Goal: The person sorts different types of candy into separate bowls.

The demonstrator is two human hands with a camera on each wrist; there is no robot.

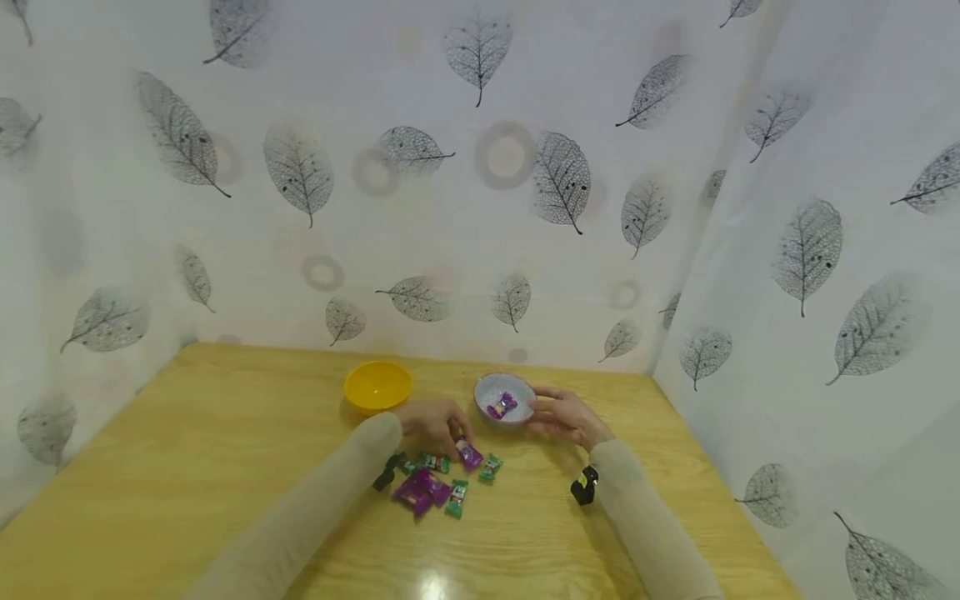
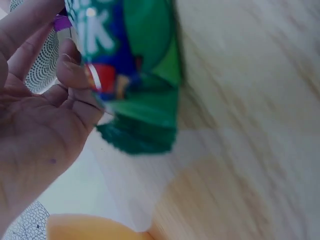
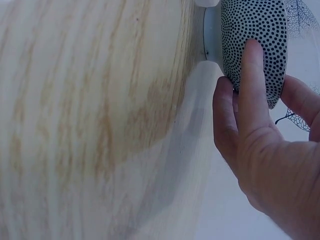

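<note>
My left hand point(image 1: 435, 423) pinches a purple-wrapped candy point(image 1: 469, 455) above the table, just in front of the dotted bowl. In the left wrist view a bit of purple wrapper point(image 2: 62, 22) shows at the fingers, and a green candy wrapper point(image 2: 150, 65) fills the foreground. The right hand point(image 1: 566, 417) holds the right side of the black-dotted white bowl point(image 3: 257, 30), thumb and fingers on either side of its wall. Inside that bowl lies one purple candy point(image 1: 502, 406). Green candies point(image 1: 457, 498) and purple candies point(image 1: 415, 493) lie below the left hand.
An orange-yellow bowl point(image 1: 378, 387) stands behind the left wrist. The wooden table point(image 1: 187, 433) ends against leaf-patterned curtains point(image 1: 420, 233) at the back and right. Another green candy point(image 1: 491, 467) lies right of the held one.
</note>
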